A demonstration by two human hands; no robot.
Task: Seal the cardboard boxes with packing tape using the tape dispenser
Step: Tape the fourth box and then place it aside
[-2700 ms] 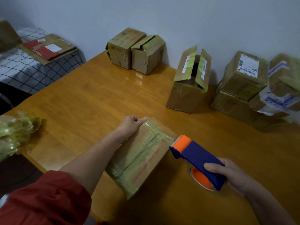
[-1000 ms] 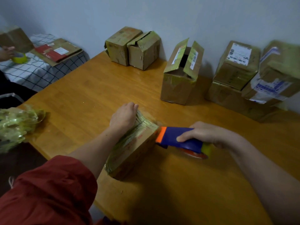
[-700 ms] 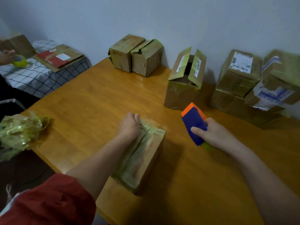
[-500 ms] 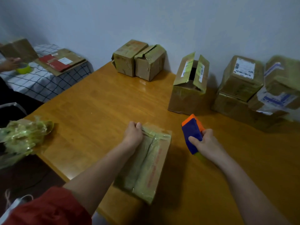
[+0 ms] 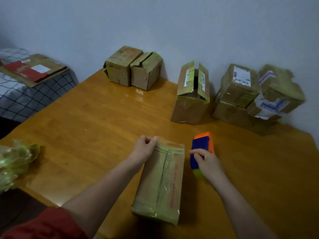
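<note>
A long cardboard box (image 5: 162, 183) lies near the front of the wooden table (image 5: 96, 121), its top covered with yellowish tape along the middle seam. My left hand (image 5: 144, 150) grips the box's far left corner, fingers curled over the edge. My right hand (image 5: 208, 163) holds the blue and orange tape dispenser (image 5: 201, 149) just right of the box, its orange end pointing away from me and its base on or close to the table. The dispenser does not touch the box.
An open box (image 5: 191, 95) with raised flaps stands at the back. Two taped boxes (image 5: 133, 68) sit back left, and a stack of labelled boxes (image 5: 257, 97) back right. Crumpled yellowish tape (image 5: 15, 161) lies at the left edge. A checked cloth (image 5: 20, 95) holds flat cardboard.
The dispenser came off the box's right end and now stands beside it. My left hand turned the box so that it lies lengthwise toward me. The view has tilted.
</note>
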